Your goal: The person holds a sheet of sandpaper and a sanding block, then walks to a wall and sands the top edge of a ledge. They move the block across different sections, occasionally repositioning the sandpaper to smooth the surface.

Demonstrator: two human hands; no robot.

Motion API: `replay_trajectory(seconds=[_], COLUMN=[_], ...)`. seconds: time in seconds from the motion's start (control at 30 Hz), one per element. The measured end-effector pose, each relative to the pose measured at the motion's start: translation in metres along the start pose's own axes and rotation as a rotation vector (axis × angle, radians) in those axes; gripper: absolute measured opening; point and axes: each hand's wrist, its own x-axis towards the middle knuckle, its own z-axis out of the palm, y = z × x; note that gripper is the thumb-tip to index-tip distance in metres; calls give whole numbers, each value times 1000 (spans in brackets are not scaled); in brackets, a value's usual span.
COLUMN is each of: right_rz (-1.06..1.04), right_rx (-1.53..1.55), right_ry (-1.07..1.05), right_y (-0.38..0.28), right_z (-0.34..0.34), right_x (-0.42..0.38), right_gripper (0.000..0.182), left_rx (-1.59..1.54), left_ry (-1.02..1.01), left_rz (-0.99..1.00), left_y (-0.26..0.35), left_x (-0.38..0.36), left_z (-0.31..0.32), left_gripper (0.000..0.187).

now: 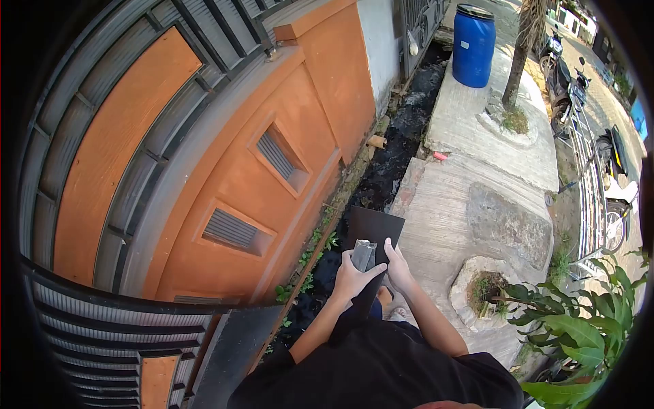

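Note:
My left hand (352, 278) is closed around a short grey block (364, 255) with a rough, pale upper end. It holds the block against the face of a flat black panel (377, 223). Along the panel's right edge, my right hand (398, 264) grips it, thumb and fingers pressed close to that side. The panel is tilted in front of my body, and its lower part runs down toward my lap. Part of the block is hidden by my left fingers and thumb. What the panel is made of cannot be made out.
A dark water-filled ditch (381, 178) runs beside an orange wall (272, 198). To the right lies a concrete slab (443, 218) with a blue barrel (473, 51), a tree trunk (521, 58) and a leafy plant (579, 334). Motorbikes (569, 85) stand farther off.

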Motion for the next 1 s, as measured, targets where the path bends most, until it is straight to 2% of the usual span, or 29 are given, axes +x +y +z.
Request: replay_trajectory(seconds=[0.1,0.17,0.2,0.23,0.3,0.33,0.4,0.43,0.53,0.63,0.7,0.83,0.9,1.0], right_rz=[-65,6,-109,-102,-75,-86,-89,-83,-58,-19,16,125,133,157], right_rx=[-78,-139,-231,-251,-212,-174,-157,-135,-25,47,68,158,201,219], right_ry=[-2,-5,-24,-16,2,-11,16,44,47,62,63,-10,-88,-115], right_y=[-14,-51,-46,-60,-87,-91,-103,-108,-117,-128,-141,-178,-195,-236], right_z=[4,15,1,1,6,-1,-3,-5,-9,-17,-27,-46,-65,-71], right_x=[39,62,85,91,111,126,150,159,188,218,239,285,315,343], right_gripper=[62,60,57,57,55,52,51,49,38,33,32,33,33,33], left_rx=[-9,-65,-160,-259,-380,-387,-490,-496,-689,-844,-892,-949,-1062,-1197], left_ry=[-55,-52,-65,-91,-47,-47,-19,-21,-19,-44,55,94,24,4], left_rz=[57,120,140,111,162,167,166,155,61,77,93,94,36,-127], left_y=[-10,-11,-9,19,26,29,32,31,38,35,47,64,67,108], left_x=[43,87,104,105,133,145,164,172,197,223,235,269,294,315], left_z=[5,14,21,13,19,19,22,24,17,15,16,22,31,38], left_gripper=[113,113,110,100,85,85,64,64,34,26,28,35,44,42])
